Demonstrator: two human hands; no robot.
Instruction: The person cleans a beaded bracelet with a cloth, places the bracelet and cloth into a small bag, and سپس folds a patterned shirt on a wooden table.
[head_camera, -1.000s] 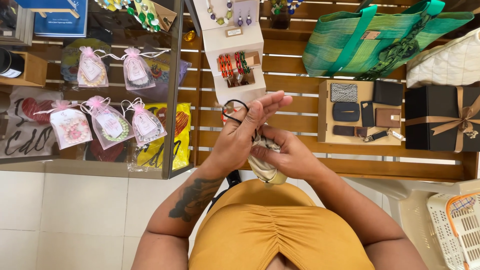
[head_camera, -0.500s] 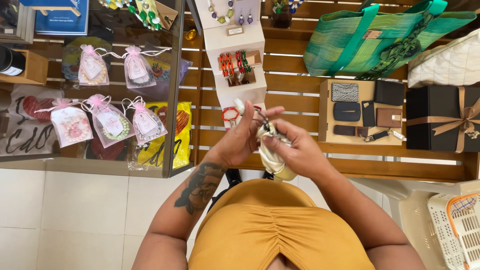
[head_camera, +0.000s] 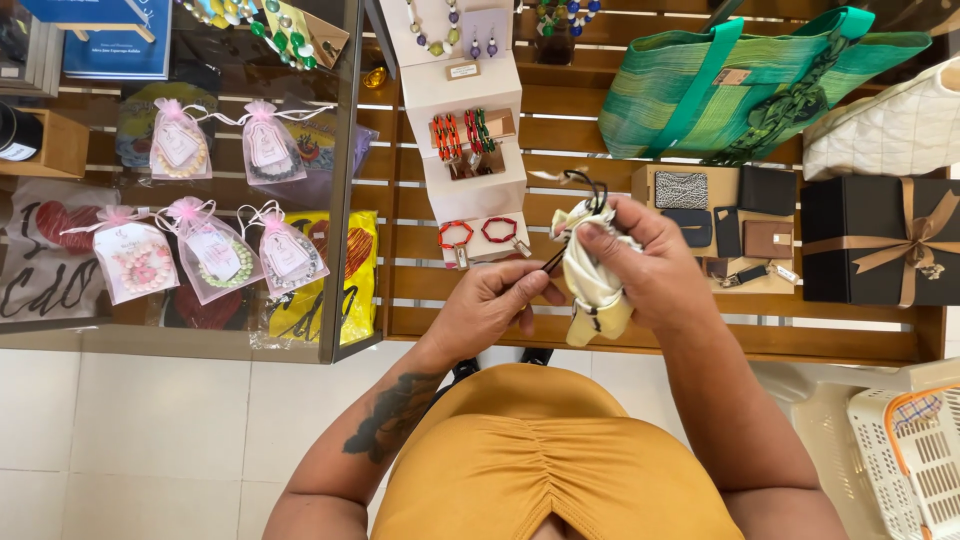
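Observation:
My right hand (head_camera: 655, 265) grips a small cream-coloured cloth pouch (head_camera: 592, 283) over the wooden slat table (head_camera: 600, 330). A thin dark cord (head_camera: 590, 185) loops out of the pouch's top. My left hand (head_camera: 495, 305) is just left of the pouch, its fingers pinched on the cord's lower end. Both hands are held above the table's near edge, in front of a white stepped stand (head_camera: 470, 150) with red and green bracelets.
A glass case (head_camera: 335, 200) on the left holds several pink organza bags of bead bracelets. A green woven bag (head_camera: 740, 85), a tray of small wallets (head_camera: 735, 225) and a black ribboned gift box (head_camera: 875, 240) lie right. A white plastic basket (head_camera: 910, 450) stands at the lower right.
My hands have moved apart and to the right. The left hand has closed from spread fingers to a pinch on the cord, and the pouch is held higher in the right hand.

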